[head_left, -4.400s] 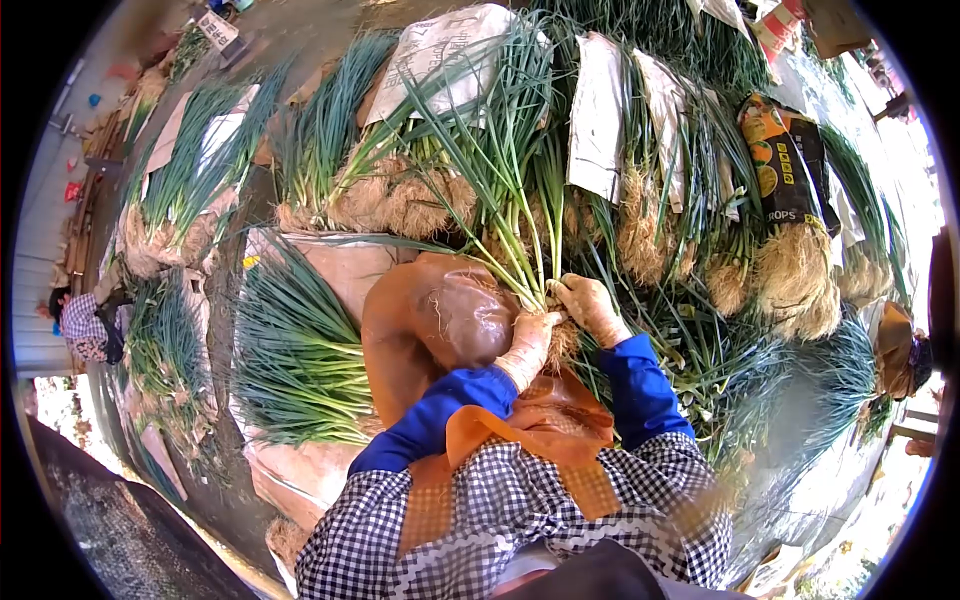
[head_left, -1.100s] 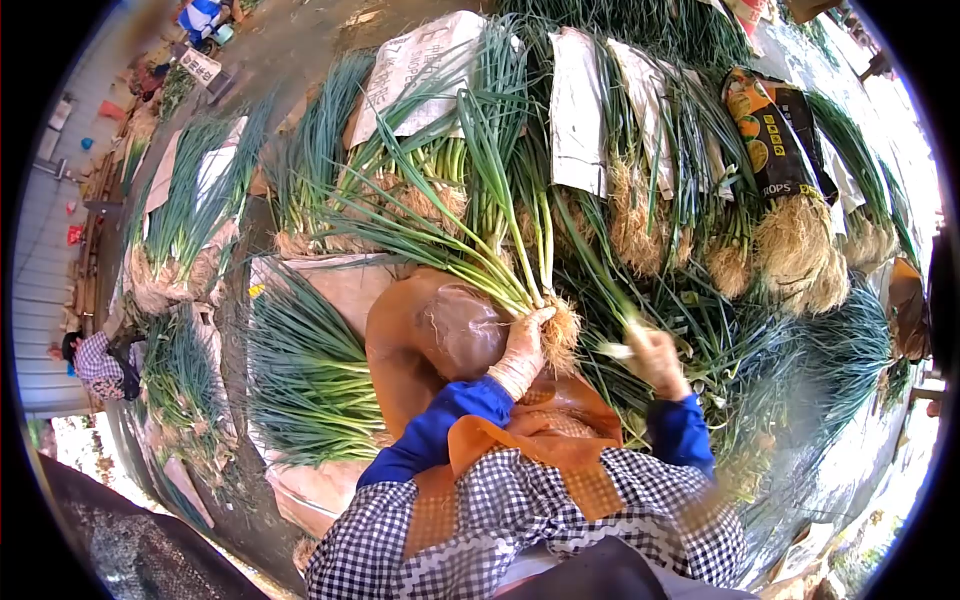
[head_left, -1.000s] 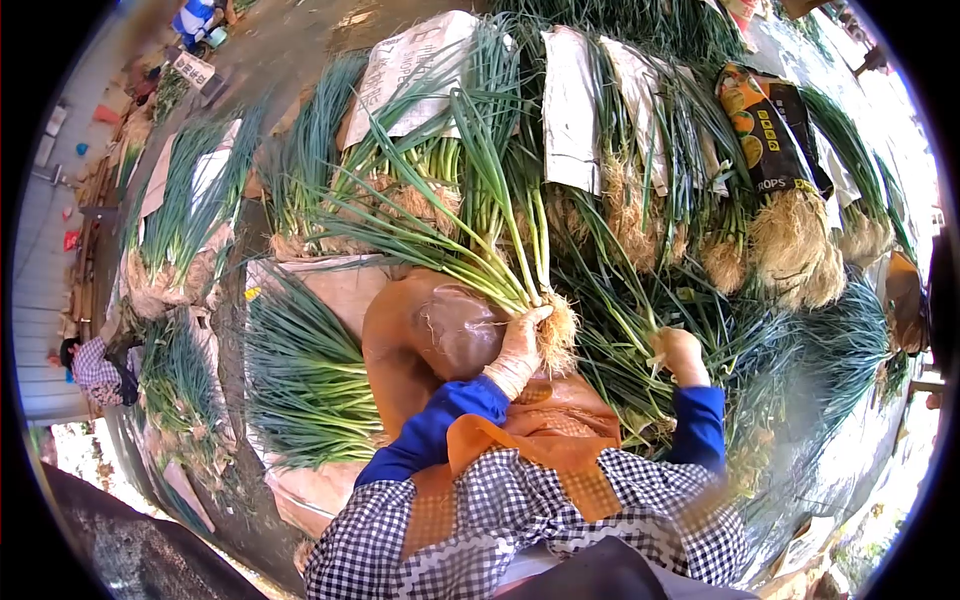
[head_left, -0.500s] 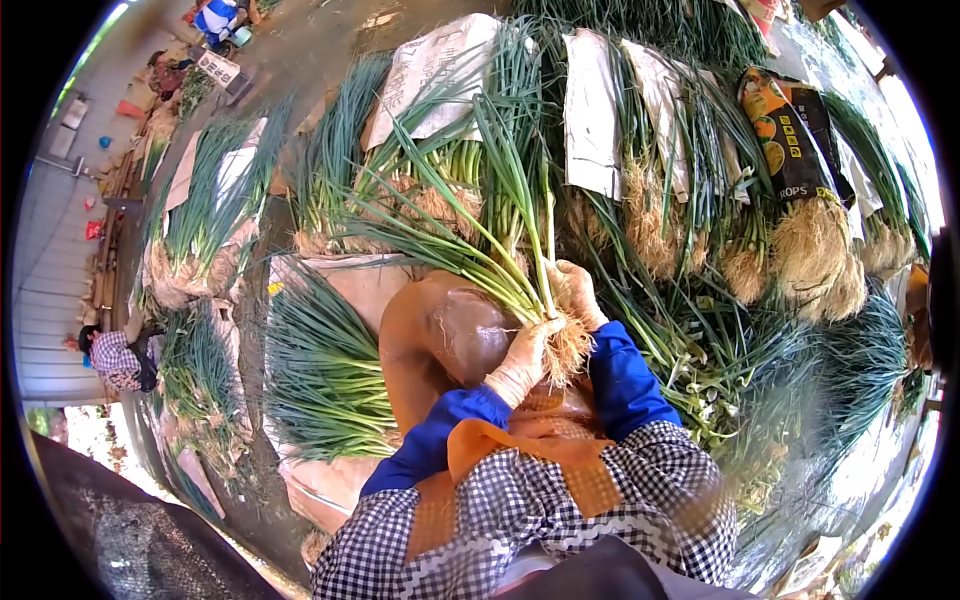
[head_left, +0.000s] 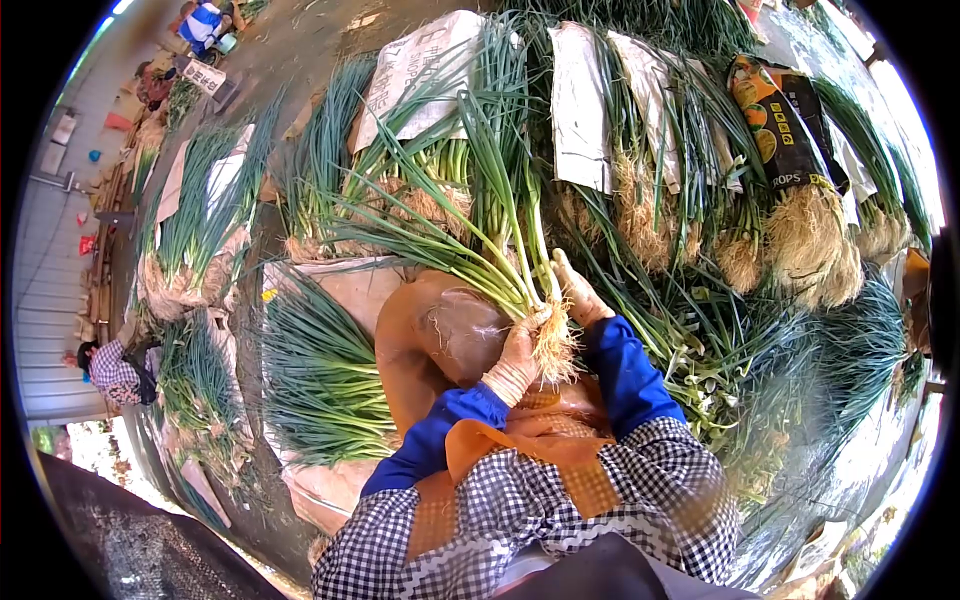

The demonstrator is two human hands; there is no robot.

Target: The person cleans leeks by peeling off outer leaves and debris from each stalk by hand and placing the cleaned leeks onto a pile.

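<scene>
My left hand [head_left: 517,352] is closed around a bunch of green onions [head_left: 510,265] just above the roots. Their long green leaves fan up and to the left. The pale, stringy roots [head_left: 556,348] hang down between my two hands. Close against the right side of the bunch is my right hand [head_left: 582,292], its visible fingers stretched upward and apart from the stalks. Part of that hand is hidden behind the roots and white stems. Under the bunch is my knee [head_left: 460,325] in a shiny brown covering.
A pile of green onions [head_left: 325,365] lies at my left on pale sacking. Ahead, root-end bundles lie under white sacks [head_left: 580,110] and a black printed bag [head_left: 785,125]. Loose leaves [head_left: 700,375] cover the right side. A co-worker [head_left: 115,370] sits at far left, others further back.
My right hand has loosened from the stalks, with its fingers now straighter. The bunch has shifted slightly left, still in my left hand. The whole view has moved a little.
</scene>
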